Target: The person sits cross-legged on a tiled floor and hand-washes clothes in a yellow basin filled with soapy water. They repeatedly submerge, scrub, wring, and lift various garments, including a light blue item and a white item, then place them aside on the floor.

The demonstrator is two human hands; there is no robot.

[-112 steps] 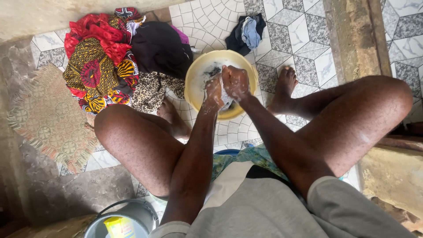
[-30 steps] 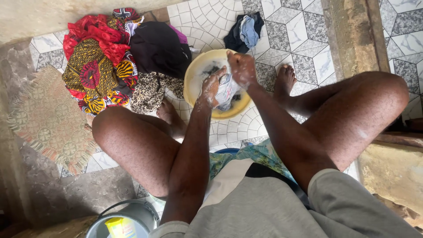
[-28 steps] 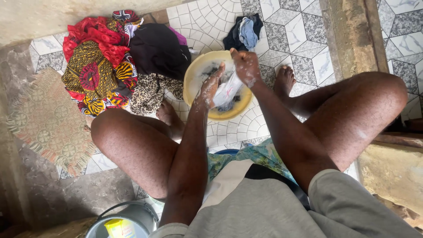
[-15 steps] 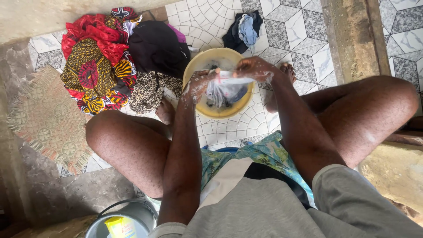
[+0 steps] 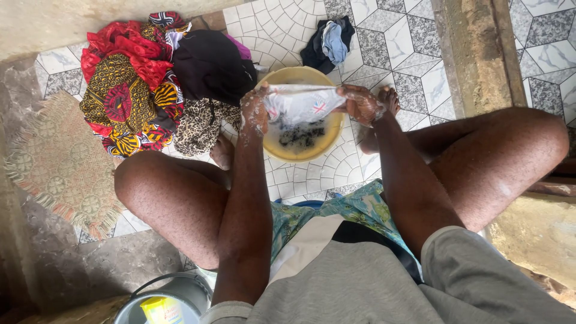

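Over the yellow basin (image 5: pixel 273 141) we stretch a wet white garment (image 5: pixel 300 103) between our soapy hands, left hand (image 5: pixel 254 112) and right hand (image 5: pixel 360 103) well apart, each clenched on one end. Heaped patterned clothes (image 5: pixel 135 90) lie beside it.

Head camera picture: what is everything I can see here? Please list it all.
wet garment: one, whitish, stretched between both hands above the basin
basin: one, yellow, on the tiled floor, dark soapy water inside
clothes pile: one heap, red, yellow, black and leopard print, left of the basin
small clothes heap: one, dark and blue, beyond the basin
woven mat: one, tan, far left
bucket: one, grey, bottom left, yellow container inside
left hand: soapy, gripping the garment
right hand: soapy, gripping the garment
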